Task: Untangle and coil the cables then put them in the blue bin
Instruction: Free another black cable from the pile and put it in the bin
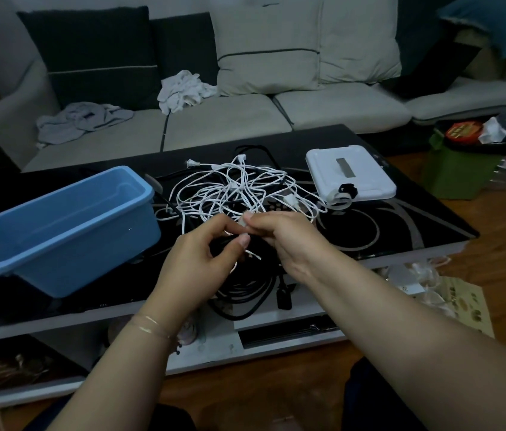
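Both hands meet over the near middle of the table (401, 231), working at the same spot. The left hand (195, 259) has its fingers curled in, thumb and forefinger pinching a thin white strand; the right hand (283, 241) pinches what looks like a small white connector or cable end just above the left thumb. Which strand each one holds is hard to tell in the dim light.

Directly under the hands lies a loop of black cable (245, 293), its plug hanging at the table's front edge. Just beyond the fingertips spreads the white cable tangle (236, 188) — many crossing loops, with plugs sticking out at its far side. To the left of the left hand, near but not touching it, stands the blue bin (68, 231), with nothing visible inside. Beyond the right hand and further right sits a white flat device (351, 178), with a cable looped at its near corner.

The step in hand seems to be the untangling, at its start: no cable is coiled, none is in the bin. The next move likely calls for following the pinched end back through the loops — drawing it out slowly, since a hard pull would tighten the knot.

Far behind is a sofa (245, 119).
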